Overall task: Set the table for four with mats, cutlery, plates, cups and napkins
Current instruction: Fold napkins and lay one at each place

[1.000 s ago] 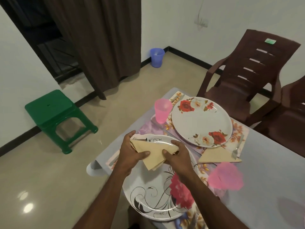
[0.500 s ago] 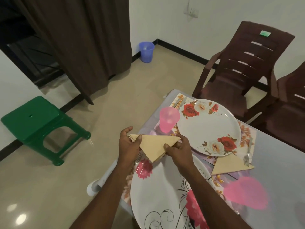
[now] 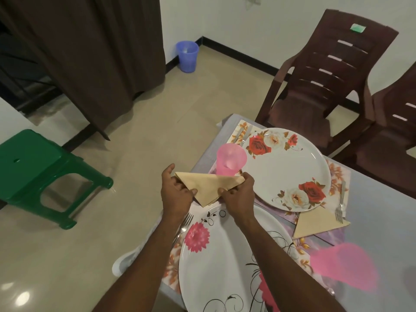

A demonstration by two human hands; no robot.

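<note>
two hands [image 3: 208, 194], left hand [image 3: 176, 192] and right hand [image 3: 238, 198], pinching folded napkin [image 3: 208, 186], now lifted off near plate [image 3: 225, 262] toward pink cup [image 3: 230, 159]; probably about to set down beside plate.

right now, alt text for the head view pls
Both hands, left hand and right hand, hold a folded tan napkin above the near flowered plate. Beyond it stand a pink cup, a rose plate and a second napkin.

Grey table [image 3: 380, 224] under floral mats [image 3: 337, 176], two pink cups [image 3: 230, 159].
</note>
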